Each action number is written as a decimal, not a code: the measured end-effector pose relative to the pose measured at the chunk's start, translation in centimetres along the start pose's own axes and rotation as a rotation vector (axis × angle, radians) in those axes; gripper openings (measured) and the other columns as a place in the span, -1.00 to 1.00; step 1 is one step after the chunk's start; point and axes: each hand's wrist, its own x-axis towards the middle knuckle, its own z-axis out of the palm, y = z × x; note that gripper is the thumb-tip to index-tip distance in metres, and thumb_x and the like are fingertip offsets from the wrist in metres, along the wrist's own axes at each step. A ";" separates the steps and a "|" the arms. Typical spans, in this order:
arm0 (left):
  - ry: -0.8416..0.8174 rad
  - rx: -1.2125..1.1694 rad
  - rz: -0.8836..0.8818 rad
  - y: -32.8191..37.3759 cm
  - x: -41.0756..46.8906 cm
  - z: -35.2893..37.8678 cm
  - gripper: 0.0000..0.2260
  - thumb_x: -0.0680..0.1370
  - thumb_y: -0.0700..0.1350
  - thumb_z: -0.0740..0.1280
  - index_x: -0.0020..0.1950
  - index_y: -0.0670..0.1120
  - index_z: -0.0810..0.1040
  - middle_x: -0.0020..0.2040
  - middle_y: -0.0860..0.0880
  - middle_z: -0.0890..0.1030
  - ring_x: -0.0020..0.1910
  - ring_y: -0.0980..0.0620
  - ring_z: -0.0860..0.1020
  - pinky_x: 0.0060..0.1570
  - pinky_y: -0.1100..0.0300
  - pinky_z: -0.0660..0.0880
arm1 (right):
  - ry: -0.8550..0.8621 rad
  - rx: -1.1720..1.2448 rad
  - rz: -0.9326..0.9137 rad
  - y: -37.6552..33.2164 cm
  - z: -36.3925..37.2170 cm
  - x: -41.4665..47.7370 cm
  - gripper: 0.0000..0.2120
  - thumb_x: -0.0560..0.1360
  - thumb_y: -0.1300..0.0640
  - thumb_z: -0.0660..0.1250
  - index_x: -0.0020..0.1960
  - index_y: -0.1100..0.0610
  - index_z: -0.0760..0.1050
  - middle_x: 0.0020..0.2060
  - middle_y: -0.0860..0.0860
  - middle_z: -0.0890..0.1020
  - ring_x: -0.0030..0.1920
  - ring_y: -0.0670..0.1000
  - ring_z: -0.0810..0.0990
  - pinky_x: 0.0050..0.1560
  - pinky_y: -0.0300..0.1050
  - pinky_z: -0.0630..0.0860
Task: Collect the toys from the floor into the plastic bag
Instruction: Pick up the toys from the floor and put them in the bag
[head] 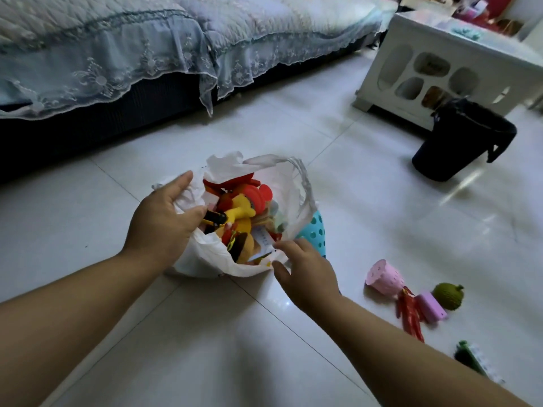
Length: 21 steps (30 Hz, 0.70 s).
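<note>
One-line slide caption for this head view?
Left hand grips the toy-filled plastic bag, right hand at its rim; pink cup and green toy lie on floor.

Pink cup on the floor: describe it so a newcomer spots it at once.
Start at the white plastic bag mid-floor, then look right to the toy cluster on the tiles. The pink cup lies tipped over at the cluster's bag-side end. Unlike the red toy and green fruit beside it, it is dotted with small holes.

No legible text anywhere.
</note>
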 end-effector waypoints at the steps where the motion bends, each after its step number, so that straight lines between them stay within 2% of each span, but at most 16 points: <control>1: 0.004 0.017 0.009 0.2 0.0 0.3 -0.50 0.52 -0.16 0.34 0.45 0.02 0.34 0.42 -0.06 0.41 0.32 -0.09 0.42 0.27 -0.01 0.43 | -0.031 -0.055 0.041 2.2 0.0 -1.2 -0.66 0.54 -0.05 0.24 0.31 -0.08 0.42 0.24 -0.10 0.50 0.14 -0.05 0.52 0.01 -0.22 0.45; 5: 0.040 0.091 0.062 0.9 -0.1 1.4 -0.51 0.55 -0.17 0.30 0.46 0.02 0.31 0.44 -0.09 0.39 0.34 -0.14 0.41 0.23 -0.03 0.42 | -0.116 -0.211 0.155 9.0 -0.6 -4.0 -0.67 0.56 -0.03 0.20 0.31 -0.08 0.42 0.23 -0.05 0.51 0.04 0.01 0.57 -0.14 -0.21 0.47; 7: 0.054 0.118 0.072 1.2 -0.1 2.1 -0.52 0.56 -0.17 0.28 0.47 0.01 0.30 0.45 -0.09 0.37 0.37 -0.14 0.38 0.26 -0.01 0.39 | -0.128 -0.223 0.197 11.0 -1.1 -4.6 -0.64 0.56 -0.01 0.20 0.36 -0.09 0.39 0.25 -0.05 0.50 0.06 -0.01 0.57 -0.06 -0.20 0.52; 10: 0.070 0.143 0.083 1.1 -0.2 2.4 -0.52 0.55 -0.17 0.28 0.47 0.01 0.31 0.45 -0.10 0.38 0.38 -0.15 0.38 0.28 -0.05 0.39 | -0.141 -0.261 0.267 13.8 -1.2 -4.1 -0.54 0.54 -0.02 0.26 0.42 -0.08 0.32 0.33 -0.05 0.45 0.22 -0.02 0.50 0.12 -0.15 0.51; 13: 0.089 0.167 0.075 0.8 -0.1 2.2 -0.51 0.54 -0.16 0.29 0.46 0.02 0.31 0.43 -0.09 0.40 0.37 -0.14 0.39 0.30 -0.07 0.40 | -0.265 -0.259 0.314 15.5 -0.6 -1.9 -0.35 0.48 -0.08 0.33 0.49 0.01 0.17 0.43 0.01 0.35 0.34 0.04 0.41 0.25 -0.06 0.45; 16: 0.111 0.175 0.057 0.8 -0.2 2.1 -0.51 0.54 -0.16 0.30 0.46 0.01 0.31 0.43 -0.07 0.41 0.36 -0.09 0.40 0.26 0.11 0.34 | -0.428 -0.058 0.403 15.2 1.5 0.4 -0.37 0.51 0.02 0.30 0.49 0.09 0.12 0.32 0.15 0.45 0.25 0.14 0.48 0.14 -0.07 0.42; 19: 0.114 0.164 0.038 1.2 -0.4 2.0 -0.51 0.54 -0.17 0.31 0.46 0.00 0.32 0.42 -0.06 0.42 0.34 -0.05 0.41 0.19 0.23 0.30 | -0.423 0.043 0.514 14.7 4.7 1.2 -0.40 0.53 0.02 0.23 0.49 0.09 0.09 0.18 0.19 0.53 0.06 0.16 0.54 -0.02 -0.09 0.42; 21: 0.113 0.150 0.031 1.3 -0.5 1.9 -0.51 0.54 -0.18 0.30 0.46 0.00 0.32 0.41 -0.05 0.42 0.33 -0.03 0.41 0.19 0.25 0.31 | -0.449 -0.002 0.560 14.9 6.1 1.0 -0.47 0.55 0.00 0.18 0.44 0.14 0.16 0.14 0.17 0.56 0.02 0.14 0.54 -0.02 -0.10 0.44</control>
